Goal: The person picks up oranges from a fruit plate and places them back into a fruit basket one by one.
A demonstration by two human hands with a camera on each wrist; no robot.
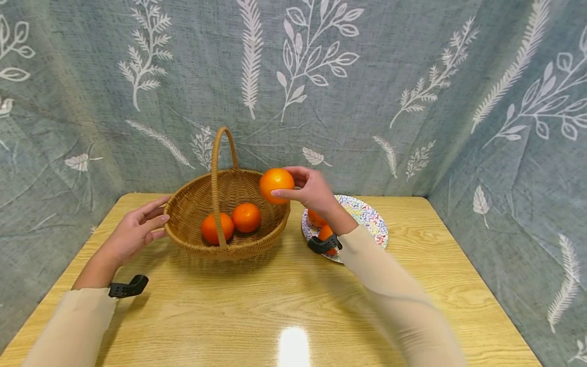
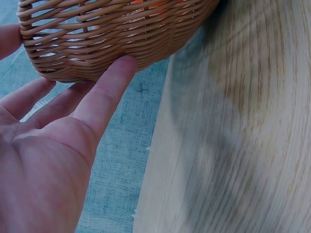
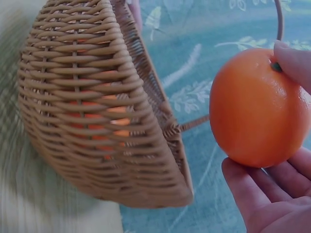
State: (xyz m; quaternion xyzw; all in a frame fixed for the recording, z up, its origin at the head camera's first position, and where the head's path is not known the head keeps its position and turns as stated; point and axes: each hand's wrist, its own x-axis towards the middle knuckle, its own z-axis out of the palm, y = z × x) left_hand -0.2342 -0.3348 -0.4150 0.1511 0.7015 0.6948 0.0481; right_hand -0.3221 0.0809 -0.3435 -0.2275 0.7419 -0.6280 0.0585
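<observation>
A wicker basket point(image 1: 247, 250) with a tall arched handle stands on the table's left half, two oranges point(image 1: 246, 217) inside it. My left hand point(image 1: 133, 229) rests with outstretched fingers against the basket's left side; the left wrist view shows the fingertips point(image 2: 124, 65) on the weave. Held between thumb and fingers of my right hand point(image 1: 312, 191) is another orange point(image 1: 276, 184), raised at the basket's right rim. In the right wrist view, a small green stem spot marks this orange point(image 3: 257, 111) near the thumb.
To the basket's right lies a round plate point(image 1: 367, 216) with a colourful pattern. Oranges point(image 1: 315, 218) on it are partly hidden by my right wrist and its black strap. Grey-blue curtains point(image 1: 284, 137) with white leaf prints enclose the wooden table point(image 1: 220, 316) behind and at the sides.
</observation>
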